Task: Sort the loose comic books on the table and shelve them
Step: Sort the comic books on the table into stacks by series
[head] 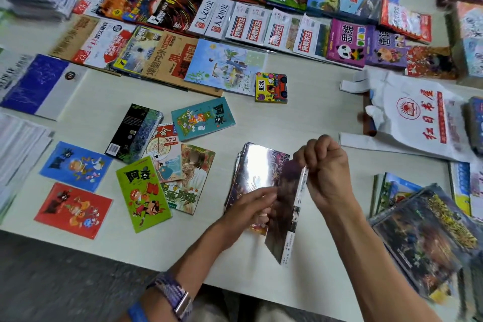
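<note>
My right hand point(325, 172) pinches a dark glossy comic book point(283, 230) with curled fingers point(313, 150) above the white desk point(300, 117); my left hand point(248, 208) touches it, fingers straight.

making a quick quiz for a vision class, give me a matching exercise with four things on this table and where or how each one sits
Things:
1. red comic book
2. green comic book
3. dark comic book
4. white plastic bag

Places or states:
a. far right of the table, printed in red
b. tilted up, pinched at its top by the right hand
c. flat by the near-left table edge, touching no other book
d. lying partly over other comics

Pairs: 1-c, 2-d, 3-b, 4-a
</note>
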Tool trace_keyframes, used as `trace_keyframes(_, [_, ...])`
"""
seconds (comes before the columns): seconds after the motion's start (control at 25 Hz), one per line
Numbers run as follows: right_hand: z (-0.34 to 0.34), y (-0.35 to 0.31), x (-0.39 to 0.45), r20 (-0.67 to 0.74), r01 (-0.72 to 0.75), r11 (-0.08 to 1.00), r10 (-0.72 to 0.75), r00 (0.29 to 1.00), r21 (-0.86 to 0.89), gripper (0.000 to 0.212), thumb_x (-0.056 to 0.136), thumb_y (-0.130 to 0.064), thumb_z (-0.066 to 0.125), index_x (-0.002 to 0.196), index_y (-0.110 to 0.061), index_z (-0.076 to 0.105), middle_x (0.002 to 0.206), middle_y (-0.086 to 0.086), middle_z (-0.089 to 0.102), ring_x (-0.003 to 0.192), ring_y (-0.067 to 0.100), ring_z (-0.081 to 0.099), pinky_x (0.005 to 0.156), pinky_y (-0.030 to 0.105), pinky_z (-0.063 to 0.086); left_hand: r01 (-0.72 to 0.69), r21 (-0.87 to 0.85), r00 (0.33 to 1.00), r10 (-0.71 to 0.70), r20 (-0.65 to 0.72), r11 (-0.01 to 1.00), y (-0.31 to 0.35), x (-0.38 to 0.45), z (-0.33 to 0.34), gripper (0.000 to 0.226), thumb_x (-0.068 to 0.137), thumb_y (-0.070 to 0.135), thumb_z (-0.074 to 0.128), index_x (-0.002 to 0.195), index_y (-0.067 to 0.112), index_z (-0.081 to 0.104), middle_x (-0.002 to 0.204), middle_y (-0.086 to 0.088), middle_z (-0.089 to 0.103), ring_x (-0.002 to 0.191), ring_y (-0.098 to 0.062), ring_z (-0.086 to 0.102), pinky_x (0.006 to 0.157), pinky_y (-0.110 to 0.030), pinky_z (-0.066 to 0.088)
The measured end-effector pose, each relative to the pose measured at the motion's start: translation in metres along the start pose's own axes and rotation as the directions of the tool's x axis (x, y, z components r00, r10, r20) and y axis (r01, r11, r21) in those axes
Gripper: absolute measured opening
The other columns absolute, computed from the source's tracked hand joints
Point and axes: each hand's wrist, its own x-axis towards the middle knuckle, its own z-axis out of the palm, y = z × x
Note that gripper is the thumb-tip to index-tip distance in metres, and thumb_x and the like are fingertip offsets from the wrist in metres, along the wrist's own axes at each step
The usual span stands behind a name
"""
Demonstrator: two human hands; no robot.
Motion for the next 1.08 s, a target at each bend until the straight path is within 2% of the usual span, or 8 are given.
trace_keyframes(0.12, [0.007, -0.009, 0.014, 0.004, 0.004, 0.985, -0.005, 1.0, 0.17, 0.042, 0.051, 0.017, 0.036, 0.055, -0.023, 0.048, 0.054, -0.003, 0.046, 0.055, 0.017, 0.049, 0.067, 0.026, 0.04, -0.059, -0.241, 0.995, 0.076, 0.063, 0.969, 0.004, -0.006, 0.004, 0.042, 0.087, 0.03, 0.065, 0.126, 0.015, 0.065, 0.117, -0.009, 0.072, 0.106, -0.023, 0.069, 0.087, -0.033, 0.054])
trace_keyframes(0.2, [-0.001, 0.0, 0.021, -0.044, -0.03, 0.997, 0.033, 0.999, 0.066, 0.055, 0.064, 0.029, 0.035, 0.068, -0.02, 0.06, 0.073, 0.0, 0.065, 0.079, 0.019, 0.064, 0.079, 0.028, 0.047, -0.186, -0.328, 0.98, 0.153, -0.126, 0.926, 0.012, -0.005, -0.002, 0.04, 0.086, 0.022, 0.069, 0.124, 0.012, 0.066, 0.116, -0.011, 0.074, 0.104, -0.025, 0.071, 0.088, -0.038, 0.057])
trace_keyframes(0.32, [-0.025, 0.032, 0.01, -0.127, -0.196, 0.897, 0.158, 0.979, -0.396, 0.024, 0.094, 0.003, 0.058, 0.104, -0.017, 0.068, 0.105, 0.0, 0.071, 0.102, 0.018, 0.064, 0.082, 0.03, 0.052, -0.143, 0.345, 0.871, 0.283, -0.401, 0.928, 0.023, 0.003, -0.023, 0.046, 0.09, 0.031, 0.07, 0.132, 0.02, 0.057, 0.125, -0.001, 0.066, 0.118, -0.022, 0.061, 0.096, -0.035, 0.05])
trace_keyframes(0.44, [-0.057, 0.062, -0.022, -0.02, -0.059, 0.458, 0.09, 0.996, -0.887, 0.046, 0.088, 0.0, 0.069, 0.13, -0.016, 0.057, 0.132, 0.0, 0.057, 0.125, 0.019, 0.053, 0.103, 0.028, 0.041, 0.146, 0.885, 0.799, 0.474, -0.369, 0.442, 0.01, 0.014, -0.036, 0.06, 0.085, 0.053, 0.068, 0.135, 0.024, 0.053, 0.123, -0.004, 0.05, 0.115, -0.022, 0.048, 0.086, -0.031, 0.045])
trace_keyframes(0.6, [-0.058, 0.072, -0.044, -0.01, -0.021, 0.28, 0.041, 0.999, -0.96, 0.059, 0.089, -0.009, 0.068, 0.144, -0.017, 0.048, 0.148, 0.006, 0.048, 0.131, 0.028, 0.05, 0.107, 0.04, 0.041, 0.038, 0.781, 0.823, 0.423, -0.378, 0.624, -0.011, 0.02, -0.039, 0.07, 0.086, 0.054, 0.067, 0.146, 0.025, 0.045, 0.123, -0.004, 0.053, 0.111, -0.018, 0.053, 0.088, -0.025, 0.047])
trace_keyframes(0.72, [-0.034, 0.081, -0.047, 0.221, 0.219, -0.031, -0.175, 0.959, -0.975, 0.045, 0.079, -0.003, 0.066, 0.124, -0.001, 0.063, 0.137, 0.025, 0.054, 0.123, 0.047, 0.053, 0.103, 0.051, 0.045, -0.038, 0.645, 0.839, 0.375, -0.395, 0.763, -0.027, 0.004, -0.051, 0.059, 0.091, 0.047, 0.065, 0.142, 0.021, 0.051, 0.129, 0.0, 0.055, 0.116, -0.013, 0.056, 0.09, -0.018, 0.045])
trace_keyframes(0.88, [0.027, 0.104, -0.065, 0.471, 0.474, 0.029, -0.074, 0.879, -0.88, 0.033, 0.08, 0.0, 0.068, 0.112, -0.003, 0.069, 0.128, 0.021, 0.063, 0.115, 0.041, 0.061, 0.098, 0.043, 0.048, 0.045, 0.518, 0.712, 0.336, -0.616, 0.854, -0.047, -0.037, -0.099, 0.038, 0.09, 0.025, 0.069, 0.127, 0.017, 0.062, 0.125, -0.004, 0.06, 0.113, -0.019, 0.059, 0.099, -0.038, 0.049])
trace_keyframes(1.08, [0.064, 0.165, -0.1, 0.51, 0.491, 0.138, 0.216, 0.833, -0.86, 0.034, 0.087, -0.009, 0.06, 0.121, -0.013, 0.063, 0.133, 0.007, 0.061, 0.112, 0.032, 0.063, 0.087, 0.037, 0.054, 0.193, 0.487, 0.628, 0.274, -0.729, 0.852, -0.055, -0.072, -0.182, 0.029, 0.09, 0.021, 0.067, 0.119, 0.019, 0.065, 0.116, 0.0, 0.059, 0.11, -0.02, 0.058, 0.09, -0.027, 0.045])
